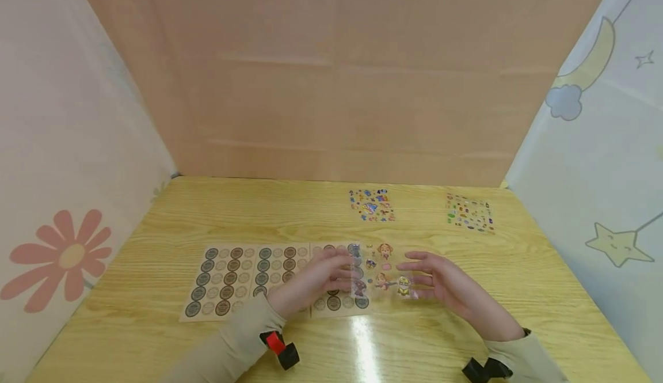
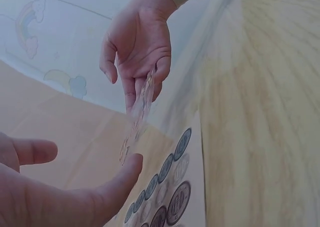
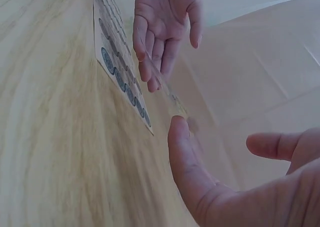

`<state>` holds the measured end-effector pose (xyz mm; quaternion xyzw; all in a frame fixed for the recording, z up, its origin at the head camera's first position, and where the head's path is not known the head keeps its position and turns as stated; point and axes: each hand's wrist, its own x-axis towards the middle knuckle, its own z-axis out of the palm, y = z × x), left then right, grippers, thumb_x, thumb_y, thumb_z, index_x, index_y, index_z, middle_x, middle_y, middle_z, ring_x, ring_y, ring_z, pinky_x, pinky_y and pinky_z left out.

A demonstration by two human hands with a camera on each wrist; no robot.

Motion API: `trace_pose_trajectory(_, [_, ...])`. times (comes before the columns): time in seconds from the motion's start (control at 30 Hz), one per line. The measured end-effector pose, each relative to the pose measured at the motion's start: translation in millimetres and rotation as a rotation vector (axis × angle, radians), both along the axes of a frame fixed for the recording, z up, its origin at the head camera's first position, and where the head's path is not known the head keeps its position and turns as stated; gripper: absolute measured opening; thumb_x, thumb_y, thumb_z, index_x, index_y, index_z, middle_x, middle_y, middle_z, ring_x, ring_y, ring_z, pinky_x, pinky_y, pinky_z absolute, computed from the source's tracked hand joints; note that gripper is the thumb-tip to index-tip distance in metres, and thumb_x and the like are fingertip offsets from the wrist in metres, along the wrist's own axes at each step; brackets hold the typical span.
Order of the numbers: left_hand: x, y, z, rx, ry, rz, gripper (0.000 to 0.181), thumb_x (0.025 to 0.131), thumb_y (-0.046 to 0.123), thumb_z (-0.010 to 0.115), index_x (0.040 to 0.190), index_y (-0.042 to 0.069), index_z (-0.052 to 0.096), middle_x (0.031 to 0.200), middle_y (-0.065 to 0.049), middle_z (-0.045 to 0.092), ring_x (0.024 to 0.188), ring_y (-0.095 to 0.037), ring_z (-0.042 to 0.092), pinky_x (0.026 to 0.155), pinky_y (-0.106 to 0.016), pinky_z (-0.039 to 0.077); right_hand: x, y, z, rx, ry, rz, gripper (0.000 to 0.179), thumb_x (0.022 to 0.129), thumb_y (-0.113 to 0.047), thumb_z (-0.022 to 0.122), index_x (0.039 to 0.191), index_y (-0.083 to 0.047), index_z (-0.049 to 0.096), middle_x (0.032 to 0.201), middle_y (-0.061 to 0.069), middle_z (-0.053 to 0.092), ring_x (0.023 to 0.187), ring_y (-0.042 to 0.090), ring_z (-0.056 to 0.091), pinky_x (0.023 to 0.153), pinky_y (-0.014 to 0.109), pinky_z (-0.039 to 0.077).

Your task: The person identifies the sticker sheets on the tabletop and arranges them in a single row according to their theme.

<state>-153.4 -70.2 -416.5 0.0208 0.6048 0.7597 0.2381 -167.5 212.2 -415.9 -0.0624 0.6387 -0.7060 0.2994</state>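
Note:
A clear sticker sheet [image 1: 384,273] with cartoon puppy figures is held up between my two hands, above the table. My left hand [image 1: 317,275] is at its left edge and my right hand [image 1: 449,284] at its right edge, palms facing each other. In the left wrist view the sheet [image 2: 136,122] runs from the right hand's fingers towards the left hand, both thumbs standing away from it. The fingers look loosely extended. Beneath the left hand, tan sheets of round dark and pale labels [image 1: 226,292] lie side by side, partly hidden by that hand and its sleeve.
Two more clear sticker sheets lie farther back on the wooden table [image 1: 279,213]: one with bluish figures [image 1: 370,207] near the middle, one with small multicoloured pieces [image 1: 470,213] to the right. A tan backdrop [image 1: 331,112] and printed side walls [image 1: 611,158] enclose the table.

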Motion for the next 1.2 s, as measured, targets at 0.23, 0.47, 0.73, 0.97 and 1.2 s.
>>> trace_pose_trajectory(0.23, [8.5,10.1,-1.8,0.029,-0.015,0.003,0.058,0.1,0.029,0.047,0.14,-0.01,0.03,0.14,-0.028,0.035,0.121,-0.043,0.047,0.094,-0.043,0.049,3.8,11.2,-5.2,0.01,-0.011,-0.027,0.059,0.101,-0.017,0.041,0.146,0.01,0.014,0.13,0.01,0.055,0.103,0.019,0.057,0.09,0.04,0.05])
trace_pose_trajectory(0.47, [10.9,20.0,-2.8,0.084,-0.024,0.035,0.067,0.1,0.038,0.045,0.143,-0.009,0.025,0.144,-0.029,0.03,0.125,-0.045,0.042,0.097,-0.047,0.045,7.4,18.8,-4.9,0.015,-0.009,-0.039,0.06,0.101,-0.019,0.043,0.146,0.011,0.016,0.132,0.013,0.052,0.098,0.019,0.058,0.086,0.038,0.053])
trace_pose_trajectory(0.73, [12.8,29.2,-4.5,0.029,0.005,0.022,0.067,0.1,0.038,0.041,0.144,-0.009,0.021,0.141,-0.032,0.034,0.124,-0.045,0.043,0.096,-0.049,0.045,8.2,25.5,-5.0,0.059,-0.003,-0.079,0.062,0.101,-0.02,0.043,0.145,0.013,0.014,0.131,0.011,0.05,0.098,0.018,0.056,0.085,0.037,0.053])
trace_pose_trajectory(0.97, [13.4,29.2,-6.0,0.006,-0.014,-0.006,0.07,0.1,0.038,0.041,0.147,-0.009,0.018,0.142,-0.032,0.033,0.125,-0.044,0.041,0.098,-0.049,0.043,9.7,30.6,-6.0,0.061,-0.015,-0.084,0.063,0.101,-0.021,0.043,0.145,0.015,0.015,0.136,0.016,0.043,0.106,0.018,0.055,0.09,0.037,0.051])
trace_pose_trajectory(1.2, [13.2,27.0,-6.2,-0.009,-0.006,-0.037,0.072,0.1,0.041,0.04,0.146,-0.01,0.019,0.143,-0.031,0.033,0.126,-0.043,0.041,0.098,-0.049,0.043,13.0,31.7,-7.8,0.068,-0.026,-0.077,0.066,0.102,-0.022,0.042,0.146,0.015,0.009,0.147,0.032,0.02,0.116,0.021,0.051,0.096,0.039,0.047])
